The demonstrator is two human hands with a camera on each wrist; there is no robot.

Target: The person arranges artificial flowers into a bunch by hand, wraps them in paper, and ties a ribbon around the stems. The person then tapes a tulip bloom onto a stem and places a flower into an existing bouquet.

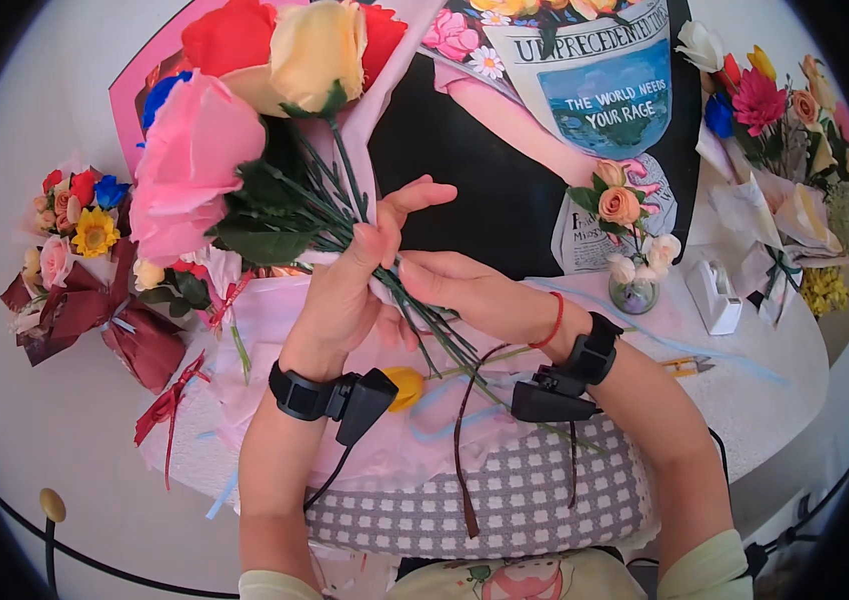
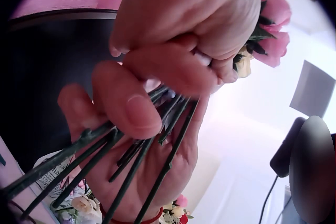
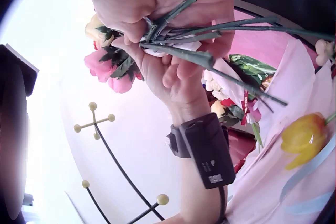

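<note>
A bundle of artificial flowers is held up in front of the body, with a large pink rose [image 1: 190,170], a cream rose [image 1: 317,58] and red blooms [image 1: 230,42] at its head. My left hand [image 1: 340,290] grips the green stems [image 1: 435,325] just below the leaves, fingers curled round them. From the other side my right hand [image 1: 460,285] holds the same stems, its thumb lying along them. Stem ends fan out past the palms in the left wrist view. White material [image 3: 189,49] shows between the hands at the binding point, mostly hidden by fingers.
Pink wrapping paper [image 1: 275,320] covers much of the table, with a yellow tulip [image 1: 405,388] on it. A tape dispenser [image 1: 715,297], yellow-handled scissors [image 1: 687,366] and a small vase [image 1: 635,292] stand at right. Wrapped bouquets flank both sides; a checked cushion [image 1: 505,490] lies in front.
</note>
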